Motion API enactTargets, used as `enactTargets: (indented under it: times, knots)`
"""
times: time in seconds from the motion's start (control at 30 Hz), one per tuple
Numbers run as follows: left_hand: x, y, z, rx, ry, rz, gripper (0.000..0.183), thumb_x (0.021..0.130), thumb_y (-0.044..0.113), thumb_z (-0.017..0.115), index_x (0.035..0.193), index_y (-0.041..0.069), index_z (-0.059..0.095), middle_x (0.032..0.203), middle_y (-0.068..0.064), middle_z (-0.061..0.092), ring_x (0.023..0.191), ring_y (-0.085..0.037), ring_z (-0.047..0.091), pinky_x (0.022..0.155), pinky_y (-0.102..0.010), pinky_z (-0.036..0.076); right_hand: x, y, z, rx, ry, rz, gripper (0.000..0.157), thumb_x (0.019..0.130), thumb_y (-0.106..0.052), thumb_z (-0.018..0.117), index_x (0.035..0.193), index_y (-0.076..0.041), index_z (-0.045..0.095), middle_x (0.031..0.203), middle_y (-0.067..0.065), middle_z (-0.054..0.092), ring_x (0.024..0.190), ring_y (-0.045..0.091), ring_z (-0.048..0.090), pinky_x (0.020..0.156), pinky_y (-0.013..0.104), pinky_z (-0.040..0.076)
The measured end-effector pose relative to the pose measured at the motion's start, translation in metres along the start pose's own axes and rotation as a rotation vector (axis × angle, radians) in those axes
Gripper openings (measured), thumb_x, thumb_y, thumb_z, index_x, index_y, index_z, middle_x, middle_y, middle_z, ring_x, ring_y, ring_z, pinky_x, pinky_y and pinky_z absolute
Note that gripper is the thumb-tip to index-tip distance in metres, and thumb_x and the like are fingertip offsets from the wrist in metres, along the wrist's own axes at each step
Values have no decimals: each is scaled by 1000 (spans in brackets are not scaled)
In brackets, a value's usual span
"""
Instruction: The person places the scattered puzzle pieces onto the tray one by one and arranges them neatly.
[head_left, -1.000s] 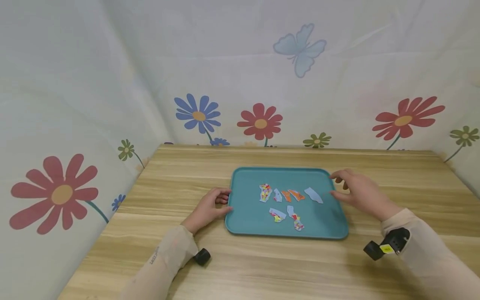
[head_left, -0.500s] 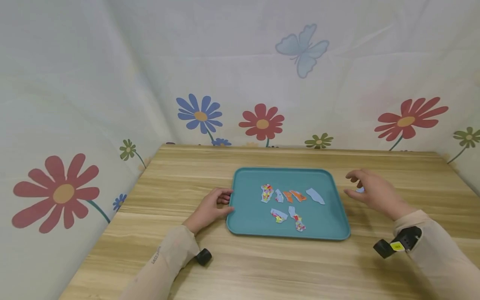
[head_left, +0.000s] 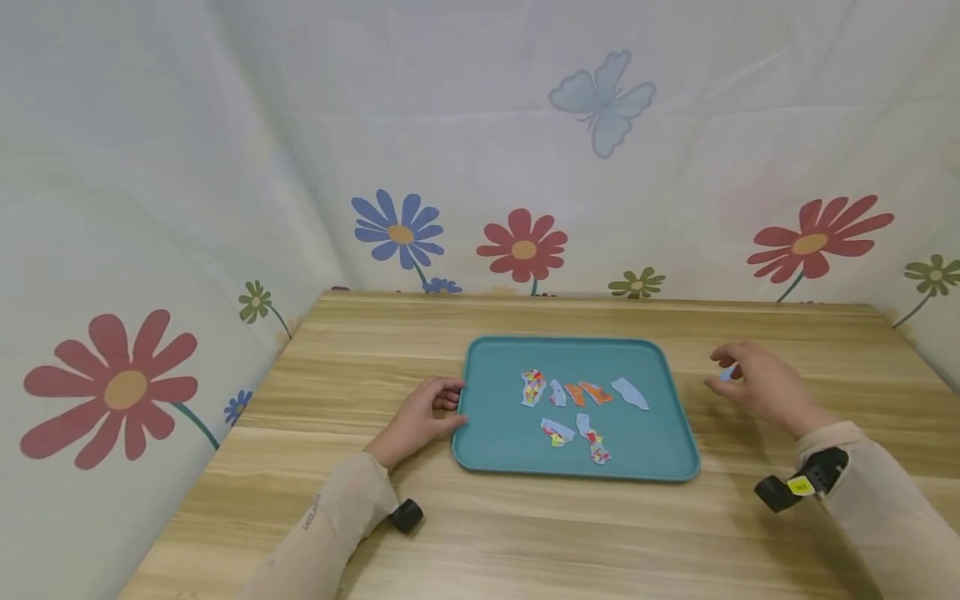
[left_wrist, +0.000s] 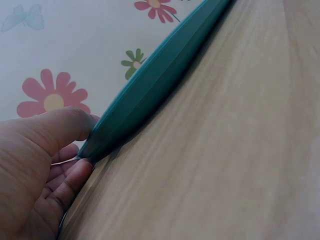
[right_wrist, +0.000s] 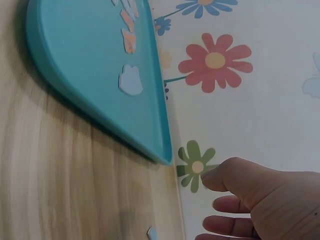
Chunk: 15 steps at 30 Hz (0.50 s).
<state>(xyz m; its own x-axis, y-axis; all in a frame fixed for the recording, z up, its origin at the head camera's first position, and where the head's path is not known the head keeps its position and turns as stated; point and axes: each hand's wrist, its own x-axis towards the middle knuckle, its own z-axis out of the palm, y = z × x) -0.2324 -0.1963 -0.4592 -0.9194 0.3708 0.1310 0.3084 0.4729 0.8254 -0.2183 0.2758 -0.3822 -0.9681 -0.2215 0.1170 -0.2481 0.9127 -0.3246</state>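
In the head view, my left hand [head_left: 417, 421] rests at the left edge of a teal tray [head_left: 495, 450]. In the left wrist view, its thumb and fingertips touch the tray's rim [left_wrist: 145, 82], with the fingers loosely bent. Torn paper pieces lie on the tray: a multicoloured piece [head_left: 533, 388], an orange piece [head_left: 595, 392], a plain pale-blue piece [head_left: 630, 393] and several others. To the right of the tray, my right hand [head_left: 763, 385] hovers with bent, parted fingers. A small pale-blue paper piece [head_left: 727, 374], partly hidden by that hand, lies on the table by its fingertips.
The wooden table [head_left: 555, 533] extends around the tray on all sides. Behind and to the left hangs a pale curtain [head_left: 450, 108] printed with flowers and a butterfly. A black camera strap [head_left: 825, 471] sits on my right wrist.
My right hand has moved right, from the tray's right edge to beside the loose paper piece, which now shows by its fingers. My left hand and the pieces on the tray stay put.
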Motion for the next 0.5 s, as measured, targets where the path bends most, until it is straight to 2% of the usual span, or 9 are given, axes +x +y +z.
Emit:
enactTargets:
  times: [0.5]
  knots:
    - [-2,2,0,6,5,19,52,84,8,73,130,-3,52,120,-19,56,103,-25,60,91,-26,54,0,25,0,26,-53,74,48,87,-25,69,112,13,58,105,32,60,87,39,61,75,53,55]
